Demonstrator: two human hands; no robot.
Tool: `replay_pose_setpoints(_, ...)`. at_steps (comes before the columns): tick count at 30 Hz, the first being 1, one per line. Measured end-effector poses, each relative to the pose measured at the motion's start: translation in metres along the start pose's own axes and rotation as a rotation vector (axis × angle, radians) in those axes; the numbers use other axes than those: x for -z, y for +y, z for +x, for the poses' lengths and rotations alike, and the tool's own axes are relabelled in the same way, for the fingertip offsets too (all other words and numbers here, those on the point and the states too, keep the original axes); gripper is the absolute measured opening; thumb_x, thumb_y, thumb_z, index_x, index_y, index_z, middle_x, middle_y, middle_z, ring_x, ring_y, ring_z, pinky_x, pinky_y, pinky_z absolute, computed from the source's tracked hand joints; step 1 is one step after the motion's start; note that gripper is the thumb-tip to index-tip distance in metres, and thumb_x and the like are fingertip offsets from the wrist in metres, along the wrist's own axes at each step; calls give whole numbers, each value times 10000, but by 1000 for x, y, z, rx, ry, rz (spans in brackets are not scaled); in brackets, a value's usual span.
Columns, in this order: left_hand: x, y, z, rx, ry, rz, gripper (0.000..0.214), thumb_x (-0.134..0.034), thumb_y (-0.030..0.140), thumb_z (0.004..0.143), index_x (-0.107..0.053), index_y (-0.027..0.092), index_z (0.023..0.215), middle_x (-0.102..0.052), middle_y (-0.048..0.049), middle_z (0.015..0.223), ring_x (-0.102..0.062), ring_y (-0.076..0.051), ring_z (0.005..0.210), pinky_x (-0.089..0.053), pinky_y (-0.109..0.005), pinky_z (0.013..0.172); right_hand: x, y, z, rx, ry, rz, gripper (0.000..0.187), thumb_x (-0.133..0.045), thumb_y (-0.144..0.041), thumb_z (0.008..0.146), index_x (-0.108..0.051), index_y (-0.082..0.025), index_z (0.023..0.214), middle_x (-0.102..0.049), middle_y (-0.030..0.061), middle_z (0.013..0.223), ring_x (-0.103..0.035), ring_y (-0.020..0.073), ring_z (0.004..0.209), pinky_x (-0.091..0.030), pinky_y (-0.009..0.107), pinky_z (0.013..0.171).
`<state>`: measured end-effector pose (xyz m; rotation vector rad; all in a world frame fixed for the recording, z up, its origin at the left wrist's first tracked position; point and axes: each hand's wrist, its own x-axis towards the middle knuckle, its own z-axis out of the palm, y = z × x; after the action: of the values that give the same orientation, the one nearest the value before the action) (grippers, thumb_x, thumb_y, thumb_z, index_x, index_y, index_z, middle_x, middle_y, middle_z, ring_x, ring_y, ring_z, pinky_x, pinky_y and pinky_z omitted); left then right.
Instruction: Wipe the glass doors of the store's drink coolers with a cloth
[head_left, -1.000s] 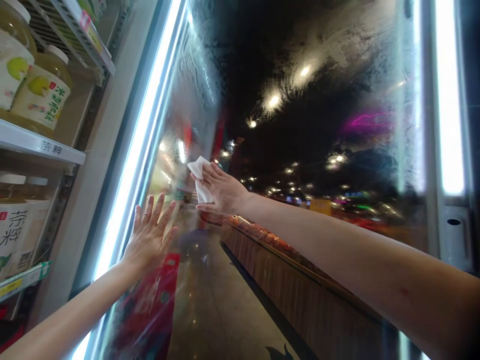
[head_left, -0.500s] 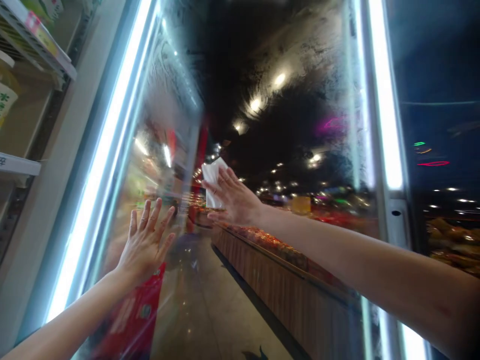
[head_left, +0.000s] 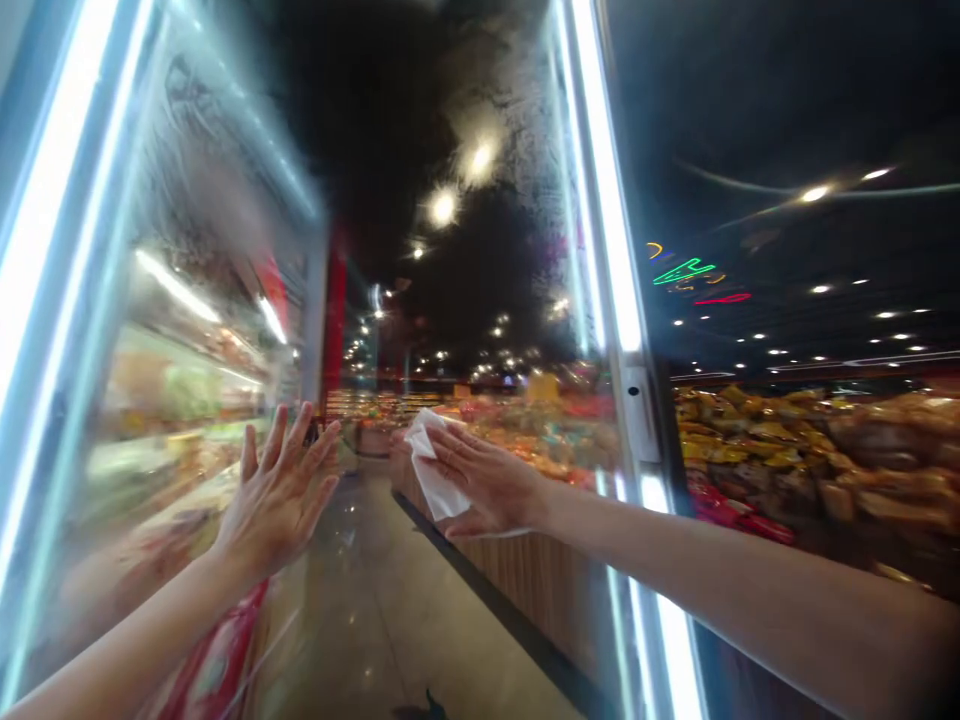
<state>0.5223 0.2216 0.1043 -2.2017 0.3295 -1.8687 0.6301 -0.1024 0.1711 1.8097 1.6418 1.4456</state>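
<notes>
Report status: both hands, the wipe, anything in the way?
Right hand flat, wipe under its fingers at the glass. Left hand spread at the glass, nothing seen in it. No obstacle seen around the wipe.

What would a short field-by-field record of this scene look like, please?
Left hand: fingers spread, palm toward the glass pane; contact unclear
Right hand: fingers extended over a white sheet, cloth or paper unclear
Pane condition: streaky patches near top
Lighting: bright strips along both sides
Through the glass: wood-sided counter
Far right: yellow packages, blurred
</notes>
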Motion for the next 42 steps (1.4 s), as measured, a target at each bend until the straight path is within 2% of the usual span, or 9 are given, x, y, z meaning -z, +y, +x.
replay_pose_setpoints(5, -9, 18, 11, -93, 27, -54, 732, -532, 416, 992, -164, 397, 1624, -130, -37, 1729, -45, -324, 1602, -14, -655, 1284, 16, 23, -38, -311, 87, -22, 919, -554, -625, 952, -216, -110, 1634, -280, 213, 1669, -192, 331, 1580, -216, 567, 1306)
replay_pose_setpoints(11, -21, 54, 33, -235, 48, -122, 787, -587, 507, 951, -170, 426, 1614, -215, -12, 1711, -143, -317, 1592, -22, -642, 1291, 9, 14, -78, -163, -38, 42, 1066, -589, -791, 822, -256, -187, 1634, -343, 153, 1654, -186, 298, 1580, -224, 500, 1314)
replay_pose_setpoints(16, -25, 82, 53, -309, 45, -117, 783, -572, 520, 956, -172, 403, 1619, -205, -19, 1713, -136, -306, 1594, -11, -637, 1294, 18, 35, -94, -528, 136, -66, 1032, -431, -662, 977, -41, 50, 1614, -146, 345, 1649, 10, 400, 1566, -152, 678, 1277)
replay_pose_setpoints(21, -33, 99, 66, -367, 65, -110, 778, -551, 538, 963, -163, 395, 1622, -206, -25, 1712, -118, -308, 1598, -13, -648, 1290, 7, 9, -113, -336, 24, -14, 1156, -500, -891, 787, -166, -213, 1661, -334, 112, 1653, -180, 293, 1566, -306, 488, 1288)
replay_pose_setpoints(25, -41, 105, 72, -371, 93, -128, 761, -538, 548, 966, -179, 396, 1619, -228, -21, 1706, -146, -315, 1593, -34, -643, 1289, 5, 13, -118, -550, 87, -76, 1134, -459, -741, 916, 110, -73, 1634, -128, 247, 1668, -111, 392, 1548, -246, 666, 1260)
replay_pose_setpoints(28, -45, 107, 73, -363, 91, -139, 752, -527, 561, 967, -179, 410, 1616, -240, -15, 1702, -164, -314, 1590, -37, -651, 1285, -3, -3, -114, -549, 78, -84, 1204, -454, -807, 874, 240, -136, 1594, -45, 163, 1682, -56, 356, 1557, -247, 636, 1272)
replay_pose_setpoints(31, -46, 103, 72, -385, 80, -130, 785, -554, 550, 958, -170, 387, 1623, -259, -30, 1696, -153, -301, 1592, -26, -636, 1293, -12, -27, -108, -252, -47, 3, 1215, -410, -922, 789, 188, -258, 1611, -118, 6, 1687, -85, 230, 1577, -293, 456, 1293)
replay_pose_setpoints(38, -33, 75, 57, -321, 78, -74, 752, -554, 517, 966, -220, 353, 1620, -268, -54, 1692, -145, -293, 1594, -17, -622, 1300, 17, 32, -69, -597, 185, -68, 1061, -413, -700, 965, 123, -72, 1631, -121, 249, 1684, -37, 389, 1562, -167, 664, 1285)
replay_pose_setpoints(42, -24, 49, 40, -281, 72, -55, 761, -572, 528, 955, -239, 352, 1616, -280, -55, 1688, -141, -297, 1595, -25, -615, 1303, -2, -4, -52, -338, 105, 4, 1155, -516, -798, 852, 42, -191, 1660, -150, 111, 1705, -53, 304, 1581, -206, 529, 1320)
